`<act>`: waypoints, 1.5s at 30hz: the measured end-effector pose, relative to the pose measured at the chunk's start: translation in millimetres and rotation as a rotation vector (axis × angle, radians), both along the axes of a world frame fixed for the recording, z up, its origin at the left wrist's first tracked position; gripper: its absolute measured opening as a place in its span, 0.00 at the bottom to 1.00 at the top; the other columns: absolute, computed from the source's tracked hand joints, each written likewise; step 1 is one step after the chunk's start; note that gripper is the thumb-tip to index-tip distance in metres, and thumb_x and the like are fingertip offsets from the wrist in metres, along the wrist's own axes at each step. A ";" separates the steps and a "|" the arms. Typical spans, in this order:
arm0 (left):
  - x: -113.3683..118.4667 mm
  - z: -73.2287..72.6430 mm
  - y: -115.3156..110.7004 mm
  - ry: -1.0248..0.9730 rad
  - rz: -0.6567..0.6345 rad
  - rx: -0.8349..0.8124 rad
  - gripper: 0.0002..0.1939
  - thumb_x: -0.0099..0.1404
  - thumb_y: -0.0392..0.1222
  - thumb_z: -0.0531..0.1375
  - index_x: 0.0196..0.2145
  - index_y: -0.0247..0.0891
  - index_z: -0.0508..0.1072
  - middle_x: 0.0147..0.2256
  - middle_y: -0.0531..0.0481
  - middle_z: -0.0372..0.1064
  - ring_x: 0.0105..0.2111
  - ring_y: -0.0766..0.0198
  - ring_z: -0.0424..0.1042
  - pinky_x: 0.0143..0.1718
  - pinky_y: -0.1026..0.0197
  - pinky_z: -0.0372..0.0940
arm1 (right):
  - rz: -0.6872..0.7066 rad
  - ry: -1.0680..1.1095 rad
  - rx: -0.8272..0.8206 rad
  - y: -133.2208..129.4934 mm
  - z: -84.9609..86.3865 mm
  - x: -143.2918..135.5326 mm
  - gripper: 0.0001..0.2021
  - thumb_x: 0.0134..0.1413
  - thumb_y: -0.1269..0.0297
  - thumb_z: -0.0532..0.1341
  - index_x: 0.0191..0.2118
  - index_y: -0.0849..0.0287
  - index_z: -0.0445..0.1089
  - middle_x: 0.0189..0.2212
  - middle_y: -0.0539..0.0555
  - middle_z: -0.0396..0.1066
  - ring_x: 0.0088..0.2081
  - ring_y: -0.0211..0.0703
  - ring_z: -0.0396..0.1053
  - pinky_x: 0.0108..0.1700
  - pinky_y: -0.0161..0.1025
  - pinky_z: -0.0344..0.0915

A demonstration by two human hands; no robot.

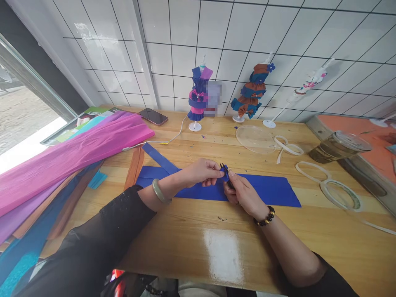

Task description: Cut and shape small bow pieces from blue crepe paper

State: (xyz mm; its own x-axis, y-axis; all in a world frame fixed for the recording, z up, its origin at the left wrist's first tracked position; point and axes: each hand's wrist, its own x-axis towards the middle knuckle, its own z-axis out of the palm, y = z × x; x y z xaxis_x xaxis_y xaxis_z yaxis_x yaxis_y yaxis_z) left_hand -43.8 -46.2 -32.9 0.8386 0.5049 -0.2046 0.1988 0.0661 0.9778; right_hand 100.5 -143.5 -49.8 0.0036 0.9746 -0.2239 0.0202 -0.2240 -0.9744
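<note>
Over the middle of the table, my left hand pinches a small piece of blue paper. Facing it, my right hand is closed around small dark scissors, whose blades meet the blue piece. Most of the scissors' handle is hidden by my fingers. Beneath both hands lies a long strip of blue crepe paper, flat on the wood. A narrower blue strip slants across its left end, beside a folded brown strip.
Pink crepe paper and other coloured sheets pile up at left. A phone lies near the wall. Small paper dresses on stands line the back. White tape rolls and a lidded cup are at right.
</note>
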 end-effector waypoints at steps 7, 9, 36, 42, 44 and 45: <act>-0.9 -0.7 1.2 -0.006 0.000 -0.003 0.14 0.57 0.49 0.58 0.25 0.34 0.65 0.19 0.56 0.62 0.16 0.76 0.58 0.18 0.70 0.55 | -0.004 -0.026 0.010 -0.1 1.0 0.0 0.24 0.56 0.44 0.47 0.18 0.57 0.50 0.14 0.43 0.43 0.15 0.29 0.42 0.17 0.32 0.42; -1.0 -0.4 1.1 -0.003 0.000 -0.003 0.15 0.57 0.50 0.58 0.25 0.34 0.65 0.19 0.56 0.62 0.16 0.76 0.58 0.18 0.70 0.55 | -0.008 -0.033 0.012 0.0 1.7 -0.4 0.24 0.56 0.44 0.47 0.18 0.57 0.50 0.14 0.43 0.43 0.15 0.30 0.42 0.17 0.33 0.42; -1.8 2.8 -0.2 -0.023 -0.016 -0.003 0.14 0.57 0.48 0.59 0.25 0.33 0.66 0.19 0.56 0.62 0.16 0.76 0.58 0.18 0.70 0.55 | 0.003 -0.054 0.012 -1.8 3.5 0.5 0.23 0.56 0.43 0.47 0.21 0.57 0.51 0.15 0.43 0.44 0.17 0.31 0.43 0.18 0.32 0.42; -2.1 5.8 -0.2 0.005 -0.013 0.021 0.14 0.56 0.49 0.59 0.24 0.34 0.65 0.19 0.55 0.62 0.16 0.75 0.58 0.18 0.69 0.55 | 0.011 -0.081 0.019 -1.9 5.7 -0.2 0.24 0.55 0.42 0.46 0.20 0.56 0.50 0.15 0.43 0.44 0.16 0.31 0.43 0.18 0.33 0.43; -2.4 6.8 0.4 0.002 -0.015 0.022 0.15 0.56 0.49 0.59 0.24 0.34 0.65 0.19 0.55 0.62 0.16 0.75 0.58 0.18 0.69 0.55 | 0.011 -0.088 0.030 -1.9 5.9 -0.1 0.24 0.55 0.42 0.46 0.19 0.56 0.49 0.14 0.44 0.44 0.16 0.31 0.43 0.18 0.33 0.43; -2.6 7.2 0.8 0.001 -0.017 0.021 0.15 0.56 0.50 0.59 0.24 0.34 0.65 0.19 0.55 0.62 0.16 0.75 0.58 0.18 0.69 0.55 | 0.009 -0.089 0.034 -1.9 5.8 0.0 0.24 0.55 0.42 0.46 0.19 0.56 0.49 0.14 0.44 0.45 0.16 0.31 0.44 0.17 0.33 0.43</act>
